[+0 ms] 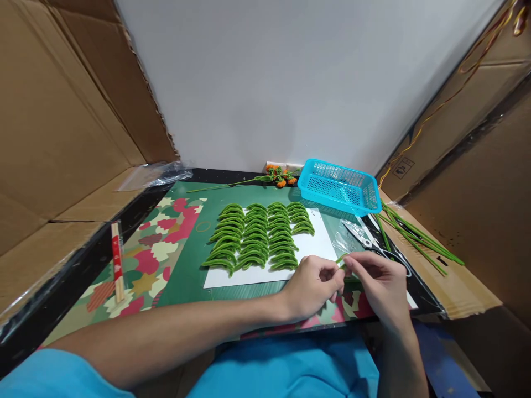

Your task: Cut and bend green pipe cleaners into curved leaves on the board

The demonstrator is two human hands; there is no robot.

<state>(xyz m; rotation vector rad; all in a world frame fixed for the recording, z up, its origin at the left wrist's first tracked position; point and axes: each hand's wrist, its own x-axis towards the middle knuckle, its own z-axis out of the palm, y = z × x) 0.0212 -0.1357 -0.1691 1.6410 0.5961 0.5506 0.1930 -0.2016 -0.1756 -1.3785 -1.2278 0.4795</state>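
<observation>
Between my two hands is a short piece of green pipe cleaner point(341, 259), partly hidden by the fingers. My left hand point(314, 284) is closed on one end, thumb against the curled fingers. The thumb and forefinger of my right hand point(378, 276) pinch the other end. Just left of the hands, a white sheet point(317, 232) carries several columns of curved green pipe-cleaner leaves point(254, 235). The rightmost column is shorter than the others. Scissors point(367, 239) lie beyond my right hand, their handles partly behind it.
A blue plastic basket point(339, 188) stands at the back right. Orange flowers on a green stem point(279, 176) lie along the wall. Long green pipe cleaners point(418, 235) rest at the right. Wrapped chopsticks point(117, 262) lie at the left. Cardboard walls point(62, 110) enclose both sides.
</observation>
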